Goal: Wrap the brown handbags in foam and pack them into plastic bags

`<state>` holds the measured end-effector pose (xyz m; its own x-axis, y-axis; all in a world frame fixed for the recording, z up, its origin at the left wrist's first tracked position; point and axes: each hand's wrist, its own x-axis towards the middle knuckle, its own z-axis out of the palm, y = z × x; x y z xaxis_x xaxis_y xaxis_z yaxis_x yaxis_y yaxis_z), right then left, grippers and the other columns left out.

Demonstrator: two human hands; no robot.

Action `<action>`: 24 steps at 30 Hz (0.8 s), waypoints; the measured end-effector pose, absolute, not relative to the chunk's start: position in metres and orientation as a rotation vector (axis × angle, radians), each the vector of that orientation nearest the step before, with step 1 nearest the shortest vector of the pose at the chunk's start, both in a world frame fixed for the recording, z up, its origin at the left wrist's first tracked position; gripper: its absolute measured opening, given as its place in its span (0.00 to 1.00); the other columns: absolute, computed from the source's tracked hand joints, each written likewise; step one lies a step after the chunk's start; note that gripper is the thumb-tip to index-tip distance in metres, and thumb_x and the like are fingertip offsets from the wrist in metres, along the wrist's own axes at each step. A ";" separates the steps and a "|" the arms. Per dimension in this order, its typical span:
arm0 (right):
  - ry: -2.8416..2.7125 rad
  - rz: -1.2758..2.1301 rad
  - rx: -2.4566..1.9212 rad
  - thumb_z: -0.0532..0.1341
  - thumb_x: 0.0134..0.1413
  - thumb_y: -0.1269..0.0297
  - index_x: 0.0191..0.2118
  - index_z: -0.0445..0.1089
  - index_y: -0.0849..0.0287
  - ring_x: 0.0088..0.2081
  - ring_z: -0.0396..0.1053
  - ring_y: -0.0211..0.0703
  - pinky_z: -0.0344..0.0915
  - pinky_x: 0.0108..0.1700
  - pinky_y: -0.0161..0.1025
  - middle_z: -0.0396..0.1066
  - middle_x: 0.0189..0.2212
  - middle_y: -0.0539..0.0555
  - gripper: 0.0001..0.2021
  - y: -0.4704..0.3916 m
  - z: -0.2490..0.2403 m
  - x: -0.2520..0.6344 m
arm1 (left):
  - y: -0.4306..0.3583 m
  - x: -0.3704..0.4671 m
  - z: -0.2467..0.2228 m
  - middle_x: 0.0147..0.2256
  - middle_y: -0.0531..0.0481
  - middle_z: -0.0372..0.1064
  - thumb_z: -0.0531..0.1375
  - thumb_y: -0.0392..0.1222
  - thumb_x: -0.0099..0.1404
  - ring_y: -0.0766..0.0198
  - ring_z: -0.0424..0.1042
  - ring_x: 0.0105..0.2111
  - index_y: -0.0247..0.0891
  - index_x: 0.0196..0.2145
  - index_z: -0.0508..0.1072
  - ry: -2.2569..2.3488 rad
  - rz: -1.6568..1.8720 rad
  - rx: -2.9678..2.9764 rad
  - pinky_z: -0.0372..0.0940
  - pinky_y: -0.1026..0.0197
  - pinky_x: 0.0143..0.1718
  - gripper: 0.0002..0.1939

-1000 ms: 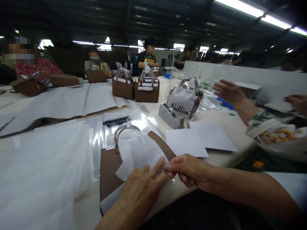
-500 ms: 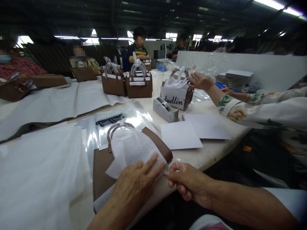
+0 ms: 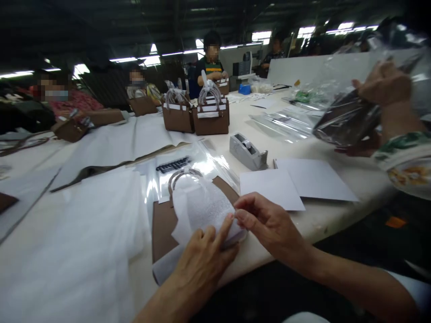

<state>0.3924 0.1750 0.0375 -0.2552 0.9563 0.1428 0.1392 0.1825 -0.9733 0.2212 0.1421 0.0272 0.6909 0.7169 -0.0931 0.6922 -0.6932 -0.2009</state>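
A brown handbag (image 3: 164, 224) lies on the worktable with a white foam wrapping sheet (image 3: 205, 202) folded over its front. Its wrapped handles (image 3: 183, 174) point away from me. My left hand (image 3: 205, 255) presses on the lower part of the sheet, fingers stretched out and the index fingertip near its right edge. Right beside that fingertip, my right hand (image 3: 266, 224) has thumb and forefinger pinched at the sheet's edge. What lies between them is too small to make out. Beneath the bag's top spreads a clear plastic bag (image 3: 208, 157) with black lettering.
A grey tape dispenser (image 3: 248, 152) and white cards (image 3: 272, 188) lie beyond my right hand. White sheets (image 3: 84, 220) are piled at left. Brown handbags (image 3: 212, 121) stand farther back. At right, a co-worker's hand (image 3: 387, 85) holds a plastic-covered dark bag (image 3: 346, 119).
My right hand has moved up along the sheet's right edge; my left hand still presses on it. The co-worker has lifted the bag with the white card toward the right. The view has shifted.
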 end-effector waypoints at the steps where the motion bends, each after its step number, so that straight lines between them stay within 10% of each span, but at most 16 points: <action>1: -1.652 1.228 -0.978 0.54 0.55 0.56 0.42 0.63 0.60 0.37 0.67 0.36 0.64 0.41 0.34 0.68 0.36 0.52 0.14 0.182 0.044 0.382 | 0.140 0.224 0.029 0.55 0.46 0.54 0.49 0.41 0.64 0.59 0.62 0.38 0.55 0.51 0.62 -1.191 0.247 -2.767 0.58 0.57 0.32 0.18; 11: -2.166 1.088 -0.856 0.62 0.38 0.43 0.57 0.55 0.65 0.52 0.58 0.57 0.56 0.52 0.50 0.60 0.52 0.64 0.42 0.195 0.032 0.327 | 0.082 0.159 0.022 0.51 0.44 0.60 0.54 0.36 0.61 0.56 0.58 0.53 0.43 0.51 0.58 -1.641 -0.835 -2.189 0.58 0.50 0.51 0.21; 17: -2.093 0.916 -0.955 0.47 0.59 0.60 0.58 0.53 0.61 0.53 0.60 0.49 0.56 0.54 0.47 0.61 0.52 0.61 0.22 0.188 0.031 0.313 | 0.076 0.141 0.015 0.55 0.44 0.55 0.52 0.38 0.63 0.58 0.56 0.55 0.39 0.34 0.67 -2.133 -0.920 -2.290 0.58 0.50 0.52 0.04; 24: -2.227 0.852 -0.938 0.46 0.60 0.60 0.60 0.52 0.57 0.58 0.52 0.53 0.54 0.56 0.54 0.58 0.55 0.57 0.22 0.192 0.021 0.318 | 0.089 0.147 0.018 0.50 0.46 0.62 0.53 0.34 0.62 0.58 0.54 0.54 0.40 0.34 0.69 -1.979 -1.056 -2.344 0.55 0.48 0.54 0.06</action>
